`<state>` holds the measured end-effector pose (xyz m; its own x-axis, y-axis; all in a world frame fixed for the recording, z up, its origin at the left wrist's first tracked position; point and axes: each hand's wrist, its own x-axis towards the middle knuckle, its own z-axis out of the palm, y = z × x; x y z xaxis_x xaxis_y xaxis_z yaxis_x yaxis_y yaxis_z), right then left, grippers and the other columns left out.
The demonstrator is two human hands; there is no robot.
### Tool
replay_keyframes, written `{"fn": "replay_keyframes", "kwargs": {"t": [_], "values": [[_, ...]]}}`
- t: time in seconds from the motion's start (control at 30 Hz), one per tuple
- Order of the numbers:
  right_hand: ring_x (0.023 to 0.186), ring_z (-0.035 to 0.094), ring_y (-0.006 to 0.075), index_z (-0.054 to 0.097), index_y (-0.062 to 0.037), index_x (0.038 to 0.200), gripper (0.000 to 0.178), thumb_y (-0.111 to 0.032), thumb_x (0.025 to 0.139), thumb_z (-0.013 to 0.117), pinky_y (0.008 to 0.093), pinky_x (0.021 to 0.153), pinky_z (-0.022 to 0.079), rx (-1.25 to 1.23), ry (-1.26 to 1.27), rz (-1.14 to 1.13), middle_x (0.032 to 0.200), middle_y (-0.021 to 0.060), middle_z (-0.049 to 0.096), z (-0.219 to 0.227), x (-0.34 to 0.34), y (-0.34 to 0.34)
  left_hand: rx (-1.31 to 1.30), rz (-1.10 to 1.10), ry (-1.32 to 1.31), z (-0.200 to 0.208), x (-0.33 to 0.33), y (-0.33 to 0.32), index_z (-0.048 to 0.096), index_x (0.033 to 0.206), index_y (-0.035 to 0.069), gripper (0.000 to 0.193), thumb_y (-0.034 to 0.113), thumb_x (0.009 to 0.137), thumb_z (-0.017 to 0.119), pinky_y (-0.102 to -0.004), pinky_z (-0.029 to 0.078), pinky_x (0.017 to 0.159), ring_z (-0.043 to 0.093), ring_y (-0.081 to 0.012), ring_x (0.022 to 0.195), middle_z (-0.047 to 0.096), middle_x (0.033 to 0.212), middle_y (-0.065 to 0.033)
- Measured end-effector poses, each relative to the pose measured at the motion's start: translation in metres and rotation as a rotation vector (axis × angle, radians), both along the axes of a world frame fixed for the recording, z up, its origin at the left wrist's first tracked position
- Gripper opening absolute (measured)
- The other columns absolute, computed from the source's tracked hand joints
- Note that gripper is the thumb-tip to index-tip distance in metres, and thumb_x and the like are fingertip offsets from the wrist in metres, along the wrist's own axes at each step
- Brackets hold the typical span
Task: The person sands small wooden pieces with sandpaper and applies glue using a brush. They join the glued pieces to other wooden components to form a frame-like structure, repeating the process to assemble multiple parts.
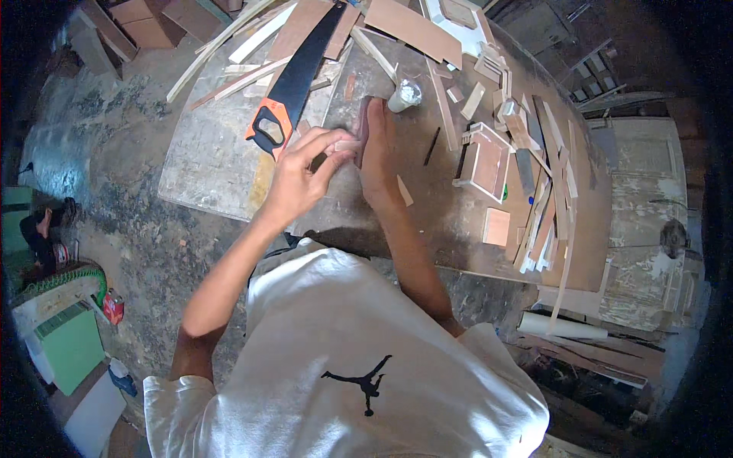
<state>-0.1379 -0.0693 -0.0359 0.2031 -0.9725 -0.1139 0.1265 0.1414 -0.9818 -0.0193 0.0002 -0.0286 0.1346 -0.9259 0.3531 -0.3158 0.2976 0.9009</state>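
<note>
Over the near part of the workbench (221,183), my left hand (301,175) pinches a small pale wooden piece (348,145) between thumb and fingers. My right hand (377,156) is held upright beside it, its fingers closed along a reddish-brown flat piece (362,130) that looks like sandpaper. The wooden piece's end meets this brown face, seemingly touching it. Most of my right fingers are hidden from this side. A handsaw (301,72) with an orange and black handle lies just beyond my left hand. A clear cup (405,95) with white contents stands past my right hand.
To the right lie a small open wooden box (485,162), a dark pencil-like stick (431,146), a square wood block (495,227) and a heap of wood strips (546,206). Thin boards (416,32) cover the far side. A green case (70,347) is at lower left.
</note>
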Motion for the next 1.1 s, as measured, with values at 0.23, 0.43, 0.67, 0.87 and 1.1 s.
{"fn": "replay_keyframes", "kwargs": {"t": [0.23, 0.43, 0.67, 0.87, 1.1], "values": [[0.092, 0.050, 0.0183, 0.040, 0.0008, 0.128, 0.063, -0.055, 0.100, 0.040, 0.0306, 0.075, 0.046, 0.110, 0.045, 0.020, 0.112, 0.0126, 0.048, -0.020, -0.001, -0.003, -0.032, 0.040, -0.082, -0.007, 0.000, 0.000, 0.068, 0.105, -0.003, 0.019, 0.004, 0.087, 0.066, -0.0324, 0.049, 0.086, 0.065, -0.0244, 0.094, 0.068, 0.102, -0.0130], [0.083, 0.050, 0.0130, 0.044, -0.0032, 0.121, 0.060, -0.058, 0.097, 0.042, 0.0273, 0.067, 0.044, 0.144, 0.018, 0.006, 0.100, 0.0074, 0.049, 0.000, 0.002, 0.005, -0.066, 0.062, -0.092, -0.011, -0.002, -0.002, 0.068, 0.105, -0.002, 0.019, 0.004, 0.088, 0.064, -0.0330, 0.049, 0.086, 0.066, -0.0246, 0.094, 0.068, 0.101, -0.0135], [0.065, 0.049, 0.0089, 0.047, -0.0094, 0.100, 0.047, -0.056, 0.098, 0.042, 0.0250, 0.053, 0.040, 0.215, -0.108, -0.033, 0.079, 0.0019, 0.051, -0.016, -0.001, -0.005, -0.080, 0.034, -0.049, -0.011, -0.004, -0.007, 0.066, 0.106, -0.003, 0.019, 0.001, 0.087, 0.064, -0.0327, 0.050, 0.084, 0.066, -0.0260, 0.093, 0.068, 0.100, -0.0131], [0.070, 0.052, 0.0117, 0.048, -0.0077, 0.099, 0.048, -0.055, 0.100, 0.041, 0.0279, 0.055, 0.042, 0.192, -0.004, 0.012, 0.087, 0.0029, 0.052, -0.019, -0.012, -0.016, -0.067, -0.037, -0.047, -0.008, -0.004, -0.008, 0.065, 0.109, -0.001, 0.025, -0.003, 0.085, 0.064, -0.0339, 0.052, 0.080, 0.066, -0.0285, 0.093, 0.066, 0.105, -0.0145], [0.075, 0.052, 0.0110, 0.050, -0.0070, 0.103, 0.049, -0.054, 0.101, 0.038, 0.0272, 0.062, 0.043, 0.229, -0.062, 0.023, 0.090, 0.0017, 0.050, -0.016, -0.005, -0.011, -0.066, -0.022, -0.048, -0.011, 0.001, -0.011, 0.064, 0.112, 0.000, 0.029, -0.005, 0.084, 0.062, -0.0350, 0.052, 0.079, 0.066, -0.0303, 0.093, 0.066, 0.105, -0.0151]]}}
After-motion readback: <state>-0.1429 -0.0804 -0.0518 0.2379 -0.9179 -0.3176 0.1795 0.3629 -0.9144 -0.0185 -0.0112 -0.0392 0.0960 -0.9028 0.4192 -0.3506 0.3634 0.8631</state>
